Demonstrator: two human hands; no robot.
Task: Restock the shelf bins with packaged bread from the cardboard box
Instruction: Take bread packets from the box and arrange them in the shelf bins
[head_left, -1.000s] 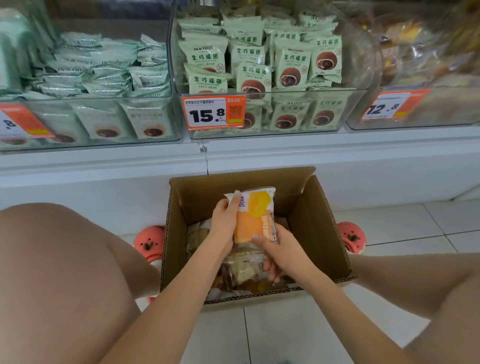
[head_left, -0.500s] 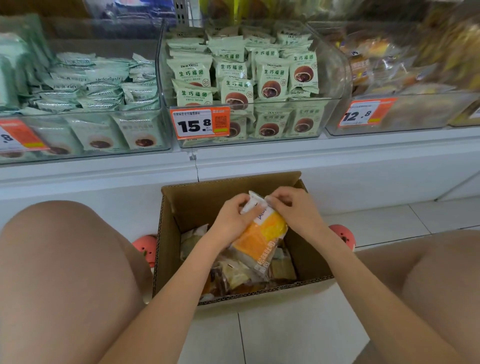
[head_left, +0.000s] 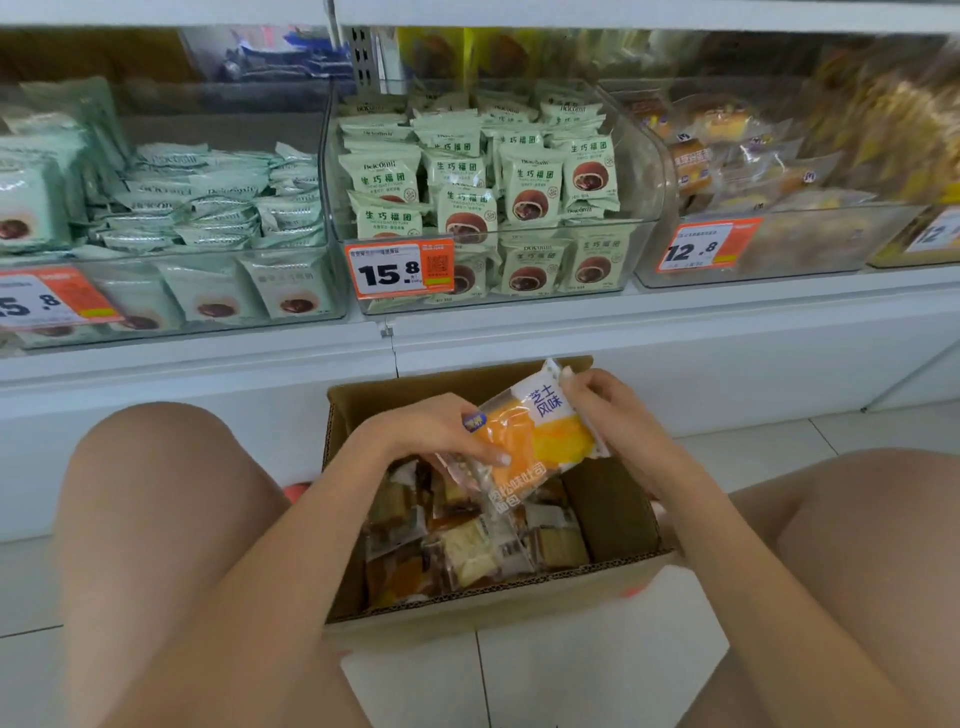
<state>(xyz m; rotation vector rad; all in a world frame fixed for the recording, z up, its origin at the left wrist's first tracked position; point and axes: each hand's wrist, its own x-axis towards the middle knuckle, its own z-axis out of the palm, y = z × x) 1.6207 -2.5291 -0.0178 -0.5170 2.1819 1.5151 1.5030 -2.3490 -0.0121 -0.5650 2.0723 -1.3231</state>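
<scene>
Three clear shelf bins with price tags are sitting along the shelf's front edge, a fourth just showing at the right. One cardboard box is standing open on the floor below. One orange bread packet is hovering above it; the left hand is gripping its lower end, the right hand pinching its top corner.

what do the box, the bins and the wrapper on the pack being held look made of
Box: brown corrugated cardboard, matte; fluting shows along its cut top edge.
Bins: clear rigid plastic, probably acrylic, glossy; the packs show through the walls.
Pack, held by the left hand and right hand: thin plastic film, shiny, part clear and part printed orange; it crinkles and glints.
</scene>
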